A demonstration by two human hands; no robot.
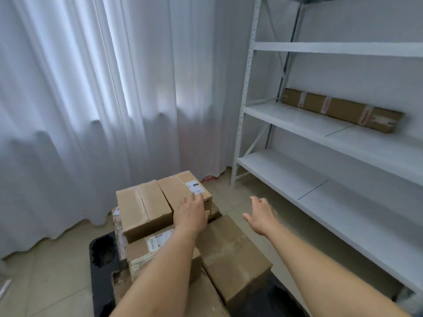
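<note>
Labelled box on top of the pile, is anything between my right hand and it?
Nothing visible. The right hand is open in the air just right of the labelled box, with a clear gap between them. The left hand lies over its near edge.

Plain brown on the box [176, 191] at centre, white label [194, 187] printed black. White pleated curtain [91, 110] at left, white shelf rack [320, 49] at right. Red-and-white tape bands [326, 105] across the long brown box [345, 110]. Beige floor [57, 271], black mat [100, 284].
</note>
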